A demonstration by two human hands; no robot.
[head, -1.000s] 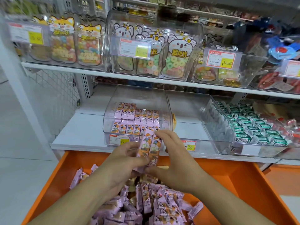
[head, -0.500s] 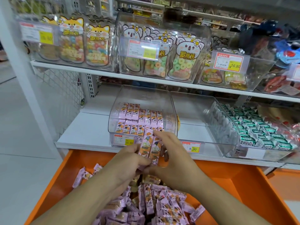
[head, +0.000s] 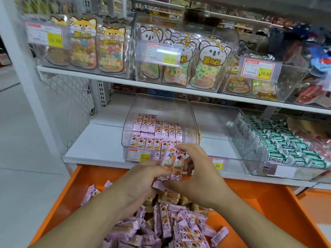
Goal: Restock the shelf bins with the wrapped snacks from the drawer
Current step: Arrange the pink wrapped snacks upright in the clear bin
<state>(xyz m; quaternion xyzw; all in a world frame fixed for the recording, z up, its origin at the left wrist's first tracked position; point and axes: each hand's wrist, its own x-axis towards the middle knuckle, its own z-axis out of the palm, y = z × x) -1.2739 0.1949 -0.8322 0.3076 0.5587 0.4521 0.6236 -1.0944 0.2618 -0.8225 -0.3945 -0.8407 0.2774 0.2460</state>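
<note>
Both my hands hold a small upright bundle of pink-and-orange wrapped snacks (head: 172,163) just above the orange drawer (head: 265,210). My left hand (head: 143,178) grips the bundle from the left, and my right hand (head: 198,174) curls over its top and right side. Below my wrists, a loose pile of the same pink snacks (head: 168,228) fills the drawer. Right behind the bundle stands a clear shelf bin (head: 161,108) with neat rows of matching snacks (head: 157,133) laid flat inside.
A second clear bin (head: 225,126) to the right holds nothing visible. Farther right lie green-wrapped sweets (head: 290,147). The upper shelf (head: 114,80) carries bins of bagged candy with price tags. Pale floor (head: 26,158) lies to the left.
The bundle has stayed between both hands, just in front of the pink bin. My right-hand fingers have shifted over its top. The view has shifted a little.
</note>
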